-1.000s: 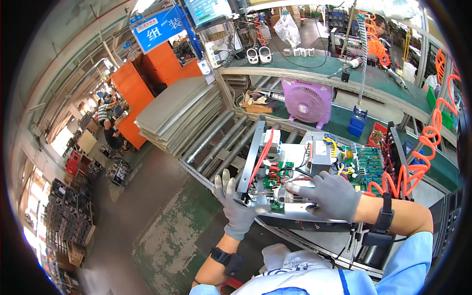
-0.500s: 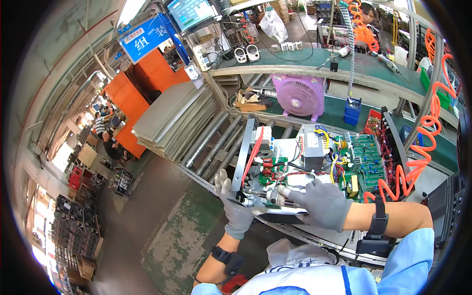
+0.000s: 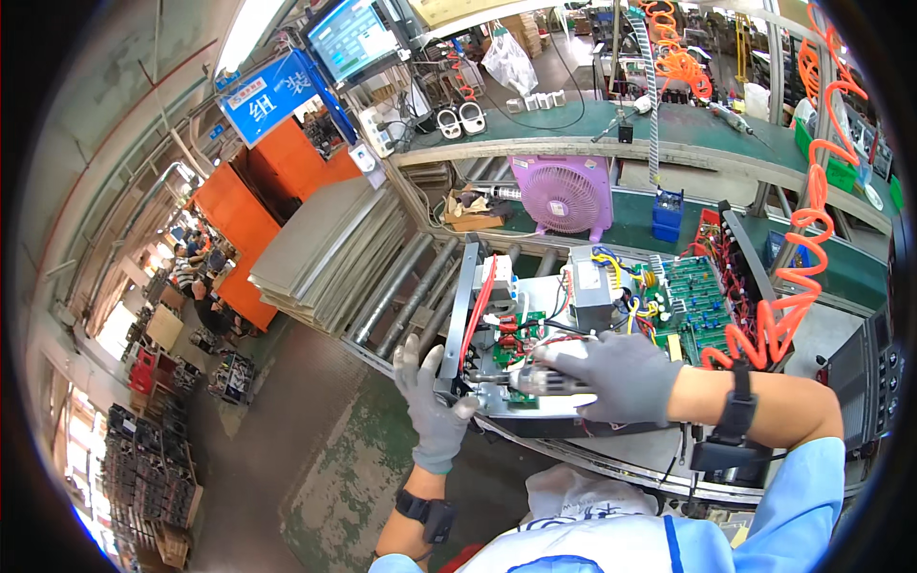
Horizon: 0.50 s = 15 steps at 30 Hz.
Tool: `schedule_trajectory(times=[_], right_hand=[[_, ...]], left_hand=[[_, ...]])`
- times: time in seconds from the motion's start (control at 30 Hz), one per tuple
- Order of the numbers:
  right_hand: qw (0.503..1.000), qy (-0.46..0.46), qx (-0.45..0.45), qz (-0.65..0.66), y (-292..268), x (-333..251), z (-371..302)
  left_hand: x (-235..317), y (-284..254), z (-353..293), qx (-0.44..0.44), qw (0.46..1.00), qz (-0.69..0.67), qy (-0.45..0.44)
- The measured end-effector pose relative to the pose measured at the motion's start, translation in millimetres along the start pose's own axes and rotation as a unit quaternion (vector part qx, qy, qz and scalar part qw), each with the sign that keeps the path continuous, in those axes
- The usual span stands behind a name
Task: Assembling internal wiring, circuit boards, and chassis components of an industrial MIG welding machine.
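Observation:
An open metal chassis (image 3: 535, 413) lies in front of me, filled with a green circuit board (image 3: 693, 286), a grey boxy transformer (image 3: 594, 304) and coloured wires. My right hand (image 3: 630, 382), in a grey glove, is closed round a screwdriver (image 3: 549, 381) with a partly see-through body. Its shaft points left, low over the near left part of the chassis. Beside the dark left side panel (image 3: 460, 315) my gloved left hand (image 3: 430, 411) has its fingers spread and holds nothing. Whether its thumb touches the chassis corner, I cannot tell.
Metal rollers (image 3: 396, 286) run beyond the chassis on the left, next to stacked grey sheets (image 3: 330, 258). A purple fan (image 3: 564, 196) and a blue bin (image 3: 668, 215) stand behind. An orange coiled hose (image 3: 793, 286) hangs at the right, near a black case (image 3: 864, 377).
My left hand has shifted left from the chassis corner and its fingers have spread. In my right hand the screwdriver now lies more level, pointing left. The whole view has shifted slightly.

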State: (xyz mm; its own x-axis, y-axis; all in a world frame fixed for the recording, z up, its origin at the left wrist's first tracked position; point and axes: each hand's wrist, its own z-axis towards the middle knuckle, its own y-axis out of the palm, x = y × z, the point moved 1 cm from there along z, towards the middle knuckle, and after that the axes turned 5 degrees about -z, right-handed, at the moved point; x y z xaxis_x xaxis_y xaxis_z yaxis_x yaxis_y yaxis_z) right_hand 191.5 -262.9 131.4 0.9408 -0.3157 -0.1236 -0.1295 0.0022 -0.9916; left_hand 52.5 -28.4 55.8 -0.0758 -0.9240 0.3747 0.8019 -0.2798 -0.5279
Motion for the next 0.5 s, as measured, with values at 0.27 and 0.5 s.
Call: schedule_trajectory(times=[0.27, 0.5], right_hand=[[0.923, 0.188, 0.140, 0.305, -98.8, 91.4, -96.4], [0.768, 0.311, 0.323, 0.457, -111.4, 251.8, -183.6]], left_hand=[[56.6, -6.0, 61.3, -0.231, 0.934, 0.273, 0.016], [54.6, 17.1, 51.3, -0.181, 0.923, 0.316, 0.122]])
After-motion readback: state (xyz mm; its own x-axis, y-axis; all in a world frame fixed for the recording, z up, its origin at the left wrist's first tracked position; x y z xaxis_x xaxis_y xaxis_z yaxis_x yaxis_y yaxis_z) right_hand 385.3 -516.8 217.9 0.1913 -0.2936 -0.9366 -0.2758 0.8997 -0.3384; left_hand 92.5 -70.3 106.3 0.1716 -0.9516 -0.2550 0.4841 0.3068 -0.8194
